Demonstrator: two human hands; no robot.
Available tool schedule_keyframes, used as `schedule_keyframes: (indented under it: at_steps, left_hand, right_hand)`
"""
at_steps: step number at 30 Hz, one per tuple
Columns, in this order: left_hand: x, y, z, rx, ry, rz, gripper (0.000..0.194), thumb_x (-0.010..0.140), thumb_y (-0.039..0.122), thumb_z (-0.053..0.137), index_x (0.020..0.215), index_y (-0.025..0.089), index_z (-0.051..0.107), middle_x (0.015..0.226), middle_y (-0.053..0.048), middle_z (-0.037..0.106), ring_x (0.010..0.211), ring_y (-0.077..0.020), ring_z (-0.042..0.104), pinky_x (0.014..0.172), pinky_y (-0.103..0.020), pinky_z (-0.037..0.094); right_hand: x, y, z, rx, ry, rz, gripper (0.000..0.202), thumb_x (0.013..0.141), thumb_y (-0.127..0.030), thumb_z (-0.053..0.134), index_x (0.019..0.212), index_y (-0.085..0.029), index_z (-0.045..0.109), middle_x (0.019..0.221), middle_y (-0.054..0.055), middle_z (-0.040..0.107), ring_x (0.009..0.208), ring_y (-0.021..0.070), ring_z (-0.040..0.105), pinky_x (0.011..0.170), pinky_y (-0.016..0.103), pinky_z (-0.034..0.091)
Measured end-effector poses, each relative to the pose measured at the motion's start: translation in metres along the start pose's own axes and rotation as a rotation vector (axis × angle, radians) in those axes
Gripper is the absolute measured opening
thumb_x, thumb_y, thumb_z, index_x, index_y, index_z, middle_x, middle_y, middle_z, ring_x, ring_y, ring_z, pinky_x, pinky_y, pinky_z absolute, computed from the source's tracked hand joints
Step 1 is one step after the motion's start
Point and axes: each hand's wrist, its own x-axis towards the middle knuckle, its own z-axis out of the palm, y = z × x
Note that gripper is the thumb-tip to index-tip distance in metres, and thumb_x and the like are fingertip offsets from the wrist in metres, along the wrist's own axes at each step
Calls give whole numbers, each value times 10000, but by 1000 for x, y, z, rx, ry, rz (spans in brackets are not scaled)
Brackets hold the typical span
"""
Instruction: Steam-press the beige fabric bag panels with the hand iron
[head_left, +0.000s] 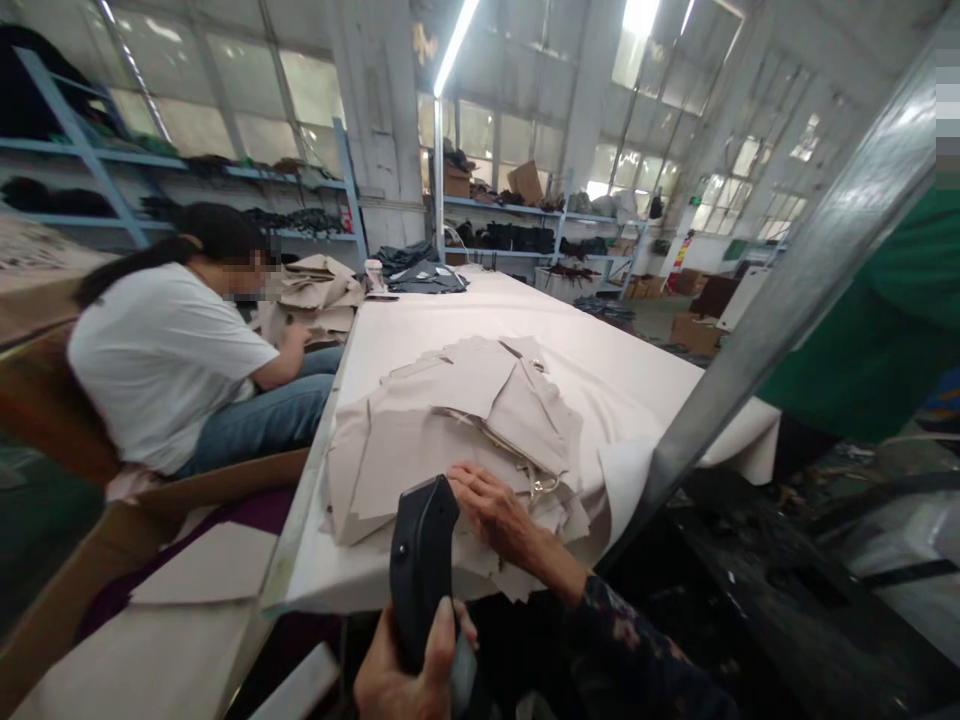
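My left hand (409, 665) is wrapped around the lower end of a black handheld device (421, 550), which stands upright with its head bent over at the top. What the device is for cannot be made out. Beyond it, my right hand (491, 510), below a dark floral sleeve, lies on the near side of a pile of beige fabric pieces (420, 440). Its fingers stretch leftward over the pieces, and the device's head partly hides the fingertips. The cut pieces overlap in a loose fan. Small shiny metal fittings (538, 488) lie at the pile's right side.
A white-covered table (517, 305) carries the pile. A metal post (765, 330) slants up at the right. To the left sits a person (172, 360) in a white shirt, beside more beige pieces (322, 290). A cardboard box (247, 475) with flat pieces stands at the lower left.
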Motion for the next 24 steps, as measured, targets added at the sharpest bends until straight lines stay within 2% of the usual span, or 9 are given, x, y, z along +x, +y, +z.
schedule_keyframes:
  at_steps: [3, 6, 9, 12, 16, 20, 24]
  left_hand:
    - [2, -4, 8, -13, -76, 6, 347, 660, 523, 635, 695, 179, 615, 524, -2, 646, 511, -183, 594, 568, -288, 463]
    - [2, -2, 15, -9, -113, 21, 352, 674, 531, 632, 707, 180, 613, 547, -2, 651, 527, -185, 598, 577, -288, 456]
    - [1, 0, 23, 0, -149, 36, 364, 673, 540, 634, 716, 180, 606, 553, 1, 640, 536, -190, 595, 582, -292, 458]
    - [2, -1, 31, 25, -215, 62, 423, 679, 576, 615, 790, 169, 632, 630, -20, 661, 629, -216, 615, 623, -305, 471]
    - [6, -8, 39, 36, -423, 82, 530, 686, 627, 575, 896, 147, 654, 771, -81, 709, 752, -273, 652, 684, -352, 497]
    - [3, -5, 43, 25, -670, 160, 494, 802, 593, 445, 939, 159, 637, 816, -91, 712, 797, -267, 660, 710, -355, 495]
    - [6, 11, 45, 112, -893, 291, 377, 852, 494, 421, 821, 186, 636, 684, -61, 673, 631, -224, 624, 617, -326, 456]
  right_hand:
    - [-15, -3, -3, 11, 52, 118, 396, 871, -26, 357, 1219, -99, 532, 1276, 151, 540, 1281, 216, 406, 1085, 399, 380]
    - [-32, -14, -11, 58, 141, 256, 361, 895, -65, 357, 1189, -105, 564, 1269, 160, 547, 1285, 234, 410, 1072, 417, 387]
    - [-48, -41, -31, 272, 185, 436, 318, 934, -166, 379, 1171, -142, 589, 1235, 130, 582, 1217, 219, 491, 1061, 390, 389]
    - [-61, -80, -59, 574, 108, 625, 354, 961, -277, 362, 1247, -197, 554, 1227, 87, 597, 1148, 203, 546, 993, 327, 440]
    - [-67, -117, -86, 760, 45, 793, 458, 885, -351, 507, 1316, -195, 492, 1226, 83, 584, 1139, 244, 529, 971, 323, 430]
    - [-65, -120, -99, 833, 40, 911, 561, 780, -385, 618, 1272, -136, 514, 1010, 66, 634, 976, 244, 576, 902, 339, 453]
    - [-68, -120, -108, 686, 74, 1080, 514, 707, -325, 672, 1160, -112, 555, 949, 57, 627, 922, 230, 573, 830, 316, 474]
